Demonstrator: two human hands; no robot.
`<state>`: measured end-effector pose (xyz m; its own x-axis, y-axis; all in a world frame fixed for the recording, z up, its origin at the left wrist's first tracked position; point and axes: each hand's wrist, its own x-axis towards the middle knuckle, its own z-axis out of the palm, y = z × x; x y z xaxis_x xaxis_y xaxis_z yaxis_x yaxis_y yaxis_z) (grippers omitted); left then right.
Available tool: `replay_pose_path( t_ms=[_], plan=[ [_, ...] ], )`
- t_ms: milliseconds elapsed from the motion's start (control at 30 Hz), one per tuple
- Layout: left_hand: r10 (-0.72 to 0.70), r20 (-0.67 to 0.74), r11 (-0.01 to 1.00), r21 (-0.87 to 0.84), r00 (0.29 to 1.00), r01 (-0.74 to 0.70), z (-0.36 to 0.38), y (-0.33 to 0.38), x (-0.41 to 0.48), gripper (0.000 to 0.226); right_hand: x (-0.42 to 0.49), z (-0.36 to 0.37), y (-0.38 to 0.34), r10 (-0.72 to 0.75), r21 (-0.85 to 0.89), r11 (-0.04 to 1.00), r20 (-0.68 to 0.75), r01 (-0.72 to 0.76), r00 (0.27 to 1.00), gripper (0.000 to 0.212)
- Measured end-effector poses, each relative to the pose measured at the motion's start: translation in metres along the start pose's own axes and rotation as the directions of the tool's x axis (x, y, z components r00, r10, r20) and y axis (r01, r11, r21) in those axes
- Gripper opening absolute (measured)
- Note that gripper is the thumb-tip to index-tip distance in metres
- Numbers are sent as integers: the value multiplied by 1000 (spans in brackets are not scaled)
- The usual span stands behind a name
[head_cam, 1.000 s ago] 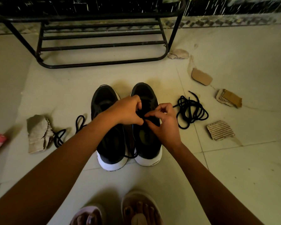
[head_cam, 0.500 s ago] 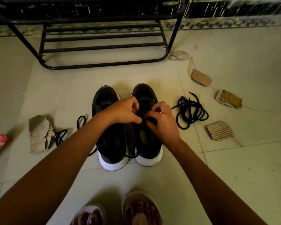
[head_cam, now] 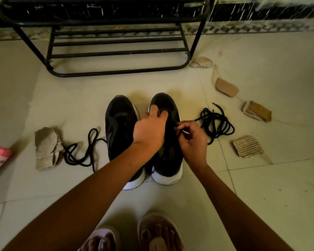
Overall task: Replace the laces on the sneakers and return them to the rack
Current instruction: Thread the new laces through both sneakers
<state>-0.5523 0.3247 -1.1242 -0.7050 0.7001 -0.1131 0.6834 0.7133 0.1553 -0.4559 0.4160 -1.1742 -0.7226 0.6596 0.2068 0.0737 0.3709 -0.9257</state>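
left hand (head_cam: 150, 131) grips right sneaker (head_cam: 168, 160) upper, right hand (head_cam: 193, 141) pinches its lace (head_cam: 175, 125); bare floor (head_cam: 91, 91) between toes and rack (head_cam: 120, 71) near rail, loose lace (head_cam: 217, 124) just right.

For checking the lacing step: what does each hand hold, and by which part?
The right hand pinches the black lace close to the right sneaker's eyelets. The left hand curls over that sneaker's front; what it grips is hidden.

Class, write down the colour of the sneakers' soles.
White; the right sneaker's sole shows it best in the head view.
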Motion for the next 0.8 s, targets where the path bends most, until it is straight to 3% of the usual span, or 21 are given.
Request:
replay_pose_path(
  t_ms=[300,467,800],
  plan=[
    [19,56,1000,13,998,-19,5,2,6,33,-1,2,4,105,166,982,-50,-96,993,38],
    [9,8,984,-177,1000,-8,11,-6,5,43,-1,4,4,108,185,978,-51,-97,993,29],
    [-61,-55,859,-512,997,24,24,-11,4,26,-1,2,6,166,275,949,-31,-151,986,24]
  ],
)
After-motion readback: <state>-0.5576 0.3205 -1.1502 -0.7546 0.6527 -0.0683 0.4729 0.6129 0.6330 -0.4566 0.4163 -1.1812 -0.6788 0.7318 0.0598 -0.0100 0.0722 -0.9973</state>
